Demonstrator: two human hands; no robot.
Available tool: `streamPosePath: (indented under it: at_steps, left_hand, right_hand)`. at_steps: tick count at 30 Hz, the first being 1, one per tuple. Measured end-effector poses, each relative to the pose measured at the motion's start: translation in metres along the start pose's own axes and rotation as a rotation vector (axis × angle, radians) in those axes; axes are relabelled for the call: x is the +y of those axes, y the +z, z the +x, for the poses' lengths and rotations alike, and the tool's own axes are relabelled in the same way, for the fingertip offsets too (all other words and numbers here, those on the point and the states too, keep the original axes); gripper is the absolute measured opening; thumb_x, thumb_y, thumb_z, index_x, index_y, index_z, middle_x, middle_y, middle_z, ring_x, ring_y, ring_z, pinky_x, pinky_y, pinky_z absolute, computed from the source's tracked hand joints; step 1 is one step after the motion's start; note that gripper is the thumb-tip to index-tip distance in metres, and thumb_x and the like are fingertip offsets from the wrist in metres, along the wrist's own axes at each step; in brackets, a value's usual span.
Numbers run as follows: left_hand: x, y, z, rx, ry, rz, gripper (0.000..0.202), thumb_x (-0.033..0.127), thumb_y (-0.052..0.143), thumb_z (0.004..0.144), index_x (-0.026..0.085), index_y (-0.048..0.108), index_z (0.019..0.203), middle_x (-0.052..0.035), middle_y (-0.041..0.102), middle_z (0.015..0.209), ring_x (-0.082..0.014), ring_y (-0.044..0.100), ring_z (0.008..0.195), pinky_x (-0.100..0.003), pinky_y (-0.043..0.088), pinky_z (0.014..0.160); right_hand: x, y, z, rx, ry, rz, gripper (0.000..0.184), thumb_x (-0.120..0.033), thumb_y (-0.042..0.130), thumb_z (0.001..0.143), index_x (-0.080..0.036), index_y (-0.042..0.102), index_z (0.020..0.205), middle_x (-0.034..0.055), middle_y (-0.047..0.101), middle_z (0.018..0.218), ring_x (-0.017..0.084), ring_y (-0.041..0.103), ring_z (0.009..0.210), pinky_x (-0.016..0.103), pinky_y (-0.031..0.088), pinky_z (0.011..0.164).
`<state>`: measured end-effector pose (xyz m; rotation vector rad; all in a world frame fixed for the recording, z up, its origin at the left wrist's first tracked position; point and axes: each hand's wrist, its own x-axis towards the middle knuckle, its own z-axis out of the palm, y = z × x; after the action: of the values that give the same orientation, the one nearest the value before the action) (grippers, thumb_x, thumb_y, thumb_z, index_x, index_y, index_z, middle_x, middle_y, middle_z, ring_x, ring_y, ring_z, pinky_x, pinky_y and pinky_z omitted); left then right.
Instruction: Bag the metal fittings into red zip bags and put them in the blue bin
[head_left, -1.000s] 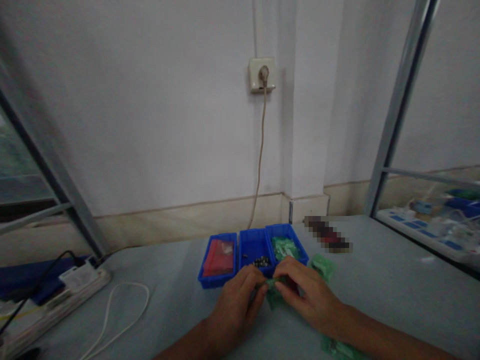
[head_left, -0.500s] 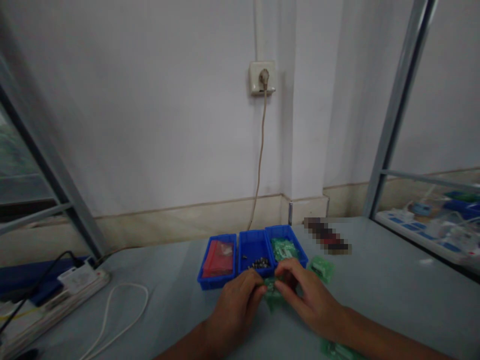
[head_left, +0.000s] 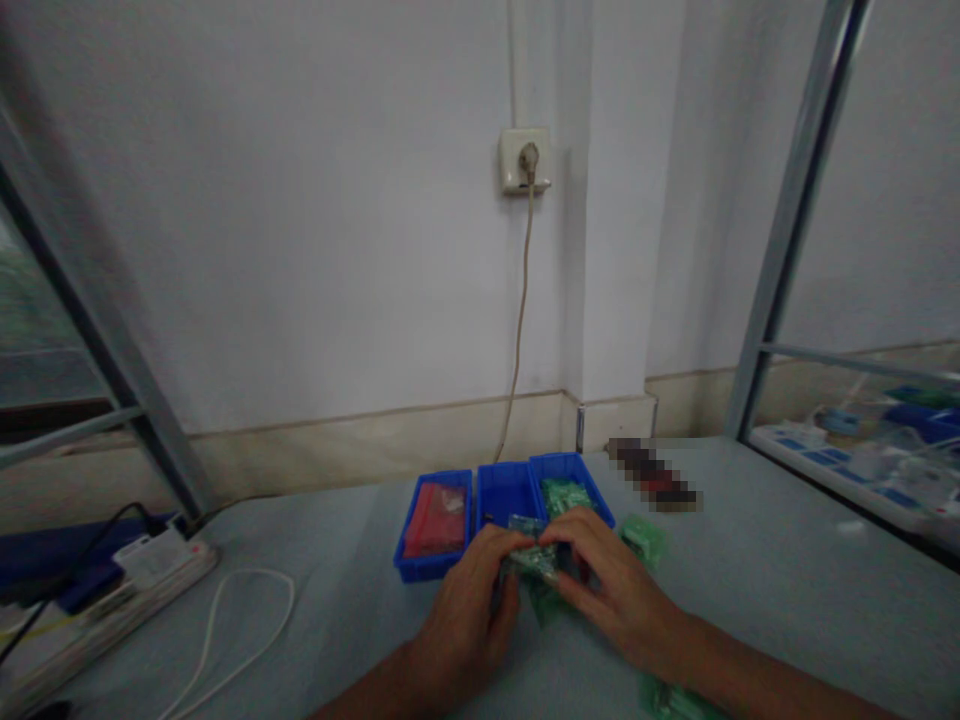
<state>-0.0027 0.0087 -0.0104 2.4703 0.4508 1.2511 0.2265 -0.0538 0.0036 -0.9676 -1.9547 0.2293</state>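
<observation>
My left hand (head_left: 472,595) pinches the left side of a small, shiny, greenish plastic bag (head_left: 534,558). On its other side, the thumb and fingers of my right hand (head_left: 611,590) grip the same bag. What is inside the bag is too small to tell. Green plastic (head_left: 547,605) hangs or lies just below it, between the hands. Right behind my fingers stand three blue bins. The left bin (head_left: 409,572) holds red plastic bags (head_left: 435,518), and the right bin (head_left: 600,500) holds green packets (head_left: 566,497). My hands and the bag hide the front of the middle bin (head_left: 510,485).
Another green packet (head_left: 643,540) lies right of the bins, and more green plastic (head_left: 679,700) is under my right forearm. A white cable (head_left: 247,572) and a power strip (head_left: 172,575) are at left. A pixelated item (head_left: 652,475) lies at the back right.
The bag between my hands has been raised and spread wider, and its shiny upper part now stands in front of the middle bin. The small metal parts there are now covered.
</observation>
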Motion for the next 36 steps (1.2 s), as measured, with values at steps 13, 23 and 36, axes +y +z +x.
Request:
streamPosePath:
  at_steps: [13,23,36]
  left_hand:
    - [0.007,0.002,0.001,-0.059,-0.197,0.060,0.023,0.034,0.051,0.113,0.021,0.069,0.108,-0.0050,0.073,0.092,-0.0178,0.068,0.079,-0.024,0.050,0.069]
    - [0.005,0.001,0.001,-0.058,-0.290,-0.021,0.043,0.043,0.041,0.117,0.021,0.059,0.085,0.0018,0.065,0.074,-0.0130,0.058,0.062,-0.021,0.041,0.059]
    - [-0.005,0.003,-0.003,0.112,0.026,0.095,0.047,0.007,0.057,0.099,0.033,0.064,0.136,-0.0082,0.061,0.130,-0.0157,0.066,0.088,-0.027,0.059,0.078]
  right_hand:
    - [-0.008,0.003,0.000,0.055,0.044,0.004,0.013,-0.016,0.054,0.109,-0.027,0.059,0.116,0.0026,0.066,0.101,0.021,0.064,0.089,0.032,0.053,0.081]
    - [-0.003,-0.003,0.001,-0.062,-0.060,-0.051,0.017,-0.029,0.061,0.110,-0.028,0.063,0.126,0.0064,0.071,0.116,0.027,0.065,0.111,0.048,0.045,0.109]
    - [-0.001,0.004,0.001,0.055,0.143,0.041,0.029,-0.033,0.050,0.114,-0.024,0.053,0.087,-0.0012,0.056,0.085,0.019,0.056,0.080,0.030,0.044,0.074]
